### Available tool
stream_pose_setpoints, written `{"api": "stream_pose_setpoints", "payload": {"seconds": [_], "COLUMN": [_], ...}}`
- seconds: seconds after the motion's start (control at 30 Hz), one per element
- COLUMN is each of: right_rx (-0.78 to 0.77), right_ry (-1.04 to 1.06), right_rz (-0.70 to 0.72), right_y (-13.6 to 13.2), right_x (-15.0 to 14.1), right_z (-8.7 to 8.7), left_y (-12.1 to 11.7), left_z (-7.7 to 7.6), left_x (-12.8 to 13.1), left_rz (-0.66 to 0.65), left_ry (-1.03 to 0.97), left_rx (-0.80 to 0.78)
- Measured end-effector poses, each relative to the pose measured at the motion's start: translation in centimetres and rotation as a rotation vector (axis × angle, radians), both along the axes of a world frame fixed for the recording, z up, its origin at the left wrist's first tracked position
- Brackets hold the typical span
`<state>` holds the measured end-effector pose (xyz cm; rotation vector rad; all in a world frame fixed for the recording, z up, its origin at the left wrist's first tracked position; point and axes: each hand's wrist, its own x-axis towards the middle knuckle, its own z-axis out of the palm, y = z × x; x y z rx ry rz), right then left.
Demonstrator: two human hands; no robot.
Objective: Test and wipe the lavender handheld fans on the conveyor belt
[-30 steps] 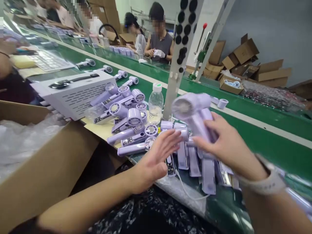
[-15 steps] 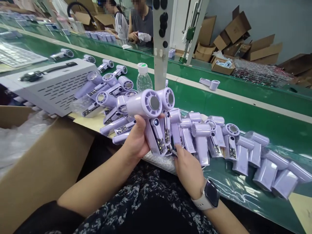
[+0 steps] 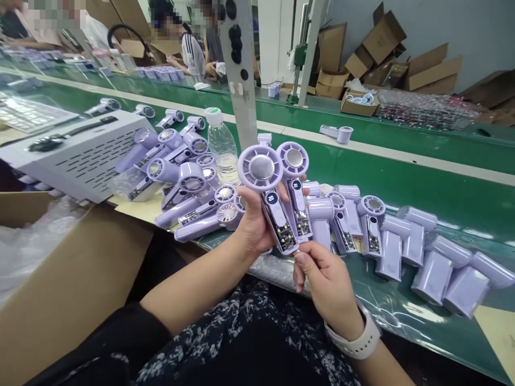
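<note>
My left hand [image 3: 257, 228] is wrapped round two lilac handheld fans, held side by side above the bench edge. The nearer handheld fan [image 3: 277, 217] has its round head up and its handle front uncovered, baring a circuit board. Behind it, the second handheld fan [image 3: 300, 214] is uncovered in the same way. Small round displays on both show lit digits. At the bottom end of the nearer handle, my right hand [image 3: 325, 279] pinches with thumb and fingers; what lies between the fingertips is too small to make out.
More lilac fans [image 3: 392, 246] stand in a row on the right, and others [image 3: 189, 179] are heaped on the left. Near them are a plastic bottle [image 3: 221, 147], a grey vented metal box [image 3: 94, 153] and a carton [image 3: 72, 252]. People work across the bench.
Both fans have turned so their heads and boards face me, and they moved slightly right with my left hand. My right hand shifted right and stays at the handle's bottom end.
</note>
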<state>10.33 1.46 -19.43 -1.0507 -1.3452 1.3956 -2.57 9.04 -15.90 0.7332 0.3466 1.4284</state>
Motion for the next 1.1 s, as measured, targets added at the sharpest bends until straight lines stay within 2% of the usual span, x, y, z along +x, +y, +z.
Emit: {"api": "stream_pose_setpoints", "payload": {"seconds": [0.07,0.13,0.2,0.27,0.33,0.43,0.53,0.6,0.7,0.8,0.87,0.97,1.03,1.1], "right_rx": [-0.043,-0.094,-0.135,-0.162,-0.168,-0.132,-0.092,-0.101,-0.142,-0.141,-0.078,0.128,0.286,0.368], "right_ry": [0.079,0.163,0.222,0.238,0.207,0.087,-0.017,0.021,0.119,0.124,0.063,-0.138,-0.222,-0.229], "right_rz": [-0.079,-0.114,-0.071,0.042,0.104,0.101,0.159,0.117,-0.002,-0.011,0.039,0.075,0.049,-0.008], "right_y": [-0.2,-0.3,-0.2,-0.1,0.1,0.1,0.0,-0.1,-0.4,-0.5,-0.4,-0.3,-0.4,-0.5], "right_x": [-0.3,-0.5,-0.5,-0.3,-0.1,0.1,-0.1,-0.5,-1.3,-1.5,-1.1,-0.1,0.2,0.1], "right_z": [-0.6,-0.8,-0.9,-0.7,-0.6,-0.6,-0.8,-0.9,-1.4,-1.8,-1.7,-1.3,-1.0,-1.0], "left_y": [0.2,0.2,0.1,-0.1,-0.2,-0.4,-0.4,-0.4,-0.5,-0.6,-0.7,-0.7,-0.6,-0.6], "left_z": [-0.3,-0.8,-1.2,-1.4,-1.5,-1.4,-1.5,-1.7,-2.4,-2.9,-2.9,-2.2,-1.5,-0.8], "left_x": [0.5,0.8,0.8,0.6,0.3,-0.2,-0.6,-0.8,-0.7,-0.4,-0.2,-0.2,-0.3,-0.5], "left_rz": [0.022,0.101,0.168,0.169,0.154,0.169,0.117,0.086,0.107,0.143,0.14,0.104,0.097,0.111], "left_ry": [0.017,0.063,0.101,0.107,0.108,0.147,0.148,0.115,0.097,0.105,0.096,0.04,-0.016,-0.05], "left_rx": [0.01,0.046,0.087,0.084,0.047,-0.012,-0.054,-0.047,-0.011,0.01,0.018,-0.043,-0.129,-0.175]}}
